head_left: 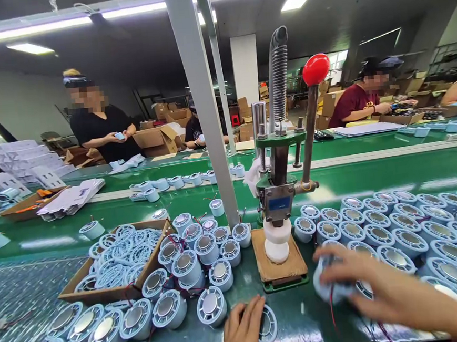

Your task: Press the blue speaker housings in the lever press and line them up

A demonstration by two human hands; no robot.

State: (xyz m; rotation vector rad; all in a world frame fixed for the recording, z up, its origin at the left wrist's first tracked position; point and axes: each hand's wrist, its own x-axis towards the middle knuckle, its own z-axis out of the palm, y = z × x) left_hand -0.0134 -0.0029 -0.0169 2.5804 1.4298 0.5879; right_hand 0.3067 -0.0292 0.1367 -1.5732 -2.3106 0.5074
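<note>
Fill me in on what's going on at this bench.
A person is handling blue parts beside a press. Their left hand has its fingers against a ring on the bench. Their right hand, blurred, is over a cup with a red wire; the grip is unclear. More cups stand in rows to the right, and a box of rings sits at the left. Across the line, a co-worker in black holds a small blue piece.

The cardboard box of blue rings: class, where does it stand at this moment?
In the head view, the box stands left of centre, left of the lever press, with round blue units crowded along its right side and in front of it.
</note>
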